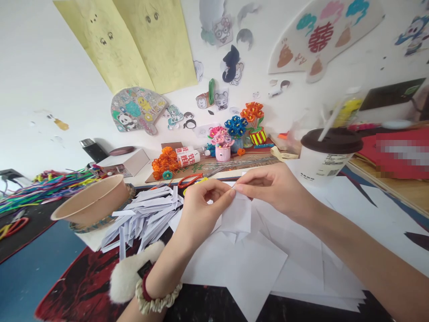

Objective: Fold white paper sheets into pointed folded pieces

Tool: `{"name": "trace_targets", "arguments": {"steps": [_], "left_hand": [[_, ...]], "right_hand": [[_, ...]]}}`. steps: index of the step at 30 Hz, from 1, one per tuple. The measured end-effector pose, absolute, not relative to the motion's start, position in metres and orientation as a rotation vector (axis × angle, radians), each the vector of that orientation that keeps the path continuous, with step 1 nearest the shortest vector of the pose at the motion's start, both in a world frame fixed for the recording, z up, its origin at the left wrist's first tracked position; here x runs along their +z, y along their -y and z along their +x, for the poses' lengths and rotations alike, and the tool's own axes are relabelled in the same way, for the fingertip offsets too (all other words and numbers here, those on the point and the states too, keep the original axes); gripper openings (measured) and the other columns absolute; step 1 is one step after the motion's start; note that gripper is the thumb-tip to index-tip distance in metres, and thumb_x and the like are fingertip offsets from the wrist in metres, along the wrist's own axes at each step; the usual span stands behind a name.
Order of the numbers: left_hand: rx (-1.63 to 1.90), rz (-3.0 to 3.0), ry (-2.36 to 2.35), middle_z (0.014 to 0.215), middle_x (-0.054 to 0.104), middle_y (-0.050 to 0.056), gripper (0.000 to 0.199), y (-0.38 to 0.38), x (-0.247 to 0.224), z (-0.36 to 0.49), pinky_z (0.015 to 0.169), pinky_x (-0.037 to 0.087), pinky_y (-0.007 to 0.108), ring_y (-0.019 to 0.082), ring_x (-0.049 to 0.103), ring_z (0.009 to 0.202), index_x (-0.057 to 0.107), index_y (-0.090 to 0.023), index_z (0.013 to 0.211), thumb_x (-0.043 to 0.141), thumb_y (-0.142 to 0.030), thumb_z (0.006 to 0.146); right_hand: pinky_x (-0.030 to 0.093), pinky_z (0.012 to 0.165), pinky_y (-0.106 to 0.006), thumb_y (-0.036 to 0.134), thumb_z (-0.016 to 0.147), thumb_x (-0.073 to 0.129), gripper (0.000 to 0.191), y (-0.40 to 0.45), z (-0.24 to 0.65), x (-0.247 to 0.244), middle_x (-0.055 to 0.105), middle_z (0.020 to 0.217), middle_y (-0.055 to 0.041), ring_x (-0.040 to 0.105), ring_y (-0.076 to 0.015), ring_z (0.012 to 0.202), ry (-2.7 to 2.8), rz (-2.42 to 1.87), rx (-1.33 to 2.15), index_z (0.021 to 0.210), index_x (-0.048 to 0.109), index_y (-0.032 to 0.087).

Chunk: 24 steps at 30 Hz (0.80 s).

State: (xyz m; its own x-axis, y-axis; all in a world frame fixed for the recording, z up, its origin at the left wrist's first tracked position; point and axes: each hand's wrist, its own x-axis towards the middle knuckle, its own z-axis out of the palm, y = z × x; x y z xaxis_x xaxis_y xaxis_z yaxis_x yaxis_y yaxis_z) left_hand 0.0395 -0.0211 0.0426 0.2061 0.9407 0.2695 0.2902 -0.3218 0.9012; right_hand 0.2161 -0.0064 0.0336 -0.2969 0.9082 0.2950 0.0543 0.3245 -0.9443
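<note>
Both hands meet at the middle over a small folded white paper (236, 217). My left hand (209, 201) pinches the paper's upper edge between thumb and fingers. Close against it, my right hand (264, 184) pinches the same edge from the right. The paper hangs below the fingertips, its lower end pointed. Beneath lie loose white sheets (241, 273), overlapping one another. A pile of narrow folded paper strips (144, 214) lies left of my left hand.
A tan round container (90, 201) stands at the left, near colourful pipe cleaners (40, 192). A lidded cup with a straw (326, 156) stands at the back right. Craft flowers (221, 141) and red-handled scissors (189, 180) are behind the hands.
</note>
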Motion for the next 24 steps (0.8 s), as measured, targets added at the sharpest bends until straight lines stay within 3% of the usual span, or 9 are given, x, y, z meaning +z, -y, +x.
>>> {"name": "trace_targets", "arguments": {"steps": [7, 15, 20, 24], "left_hand": [[1.132, 1.726, -1.159, 0.066, 0.061, 0.002, 0.017, 0.0219, 0.0457, 0.0399, 0.053, 0.037, 0.023, 0.011, 0.048, 0.059, 0.069, -0.015, 0.07, 0.07, -0.031, 0.077], [1.118, 1.722, -1.143, 0.066, 0.061, 0.003, 0.016, 0.0221, 0.0448, 0.0411, 0.052, 0.037, 0.022, 0.011, 0.049, 0.059, 0.069, -0.015, 0.071, 0.07, -0.03, 0.077], [1.126, 1.695, -1.142, 0.067, 0.062, 0.003, 0.019, 0.0216, 0.0455, 0.04, 0.051, 0.037, 0.022, 0.011, 0.049, 0.058, 0.069, -0.014, 0.07, 0.07, -0.032, 0.076], [1.149, 1.668, -1.151, 0.067, 0.063, 0.003, 0.018, 0.0219, 0.0455, 0.0405, 0.051, 0.037, 0.022, 0.011, 0.05, 0.059, 0.068, -0.015, 0.069, 0.071, -0.031, 0.075]], "right_hand": [[0.053, 0.064, -0.03, 0.041, 0.078, 0.07, 0.022, 0.0079, 0.2178, 0.0377, 0.072, 0.077, -0.0042, 0.063, -0.0174, 0.07, 1.635, -0.865, 1.168, 0.079, 0.076, 0.021], [0.049, 0.058, -0.028, 0.032, 0.078, 0.07, 0.013, 0.0075, 0.216, 0.035, 0.07, 0.073, -0.0026, 0.06, -0.0155, 0.066, 1.623, -0.874, 1.088, 0.076, 0.076, 0.022], [0.05, 0.062, -0.028, 0.036, 0.08, 0.067, 0.017, 0.0062, 0.2186, 0.0375, 0.067, 0.069, -0.0009, 0.059, -0.0146, 0.066, 1.641, -0.84, 1.18, 0.073, 0.075, 0.022], [0.052, 0.065, -0.031, 0.039, 0.079, 0.069, 0.019, 0.0056, 0.2191, 0.0375, 0.071, 0.08, -0.0043, 0.064, -0.0183, 0.073, 1.652, -0.869, 1.225, 0.082, 0.076, 0.022]]}}
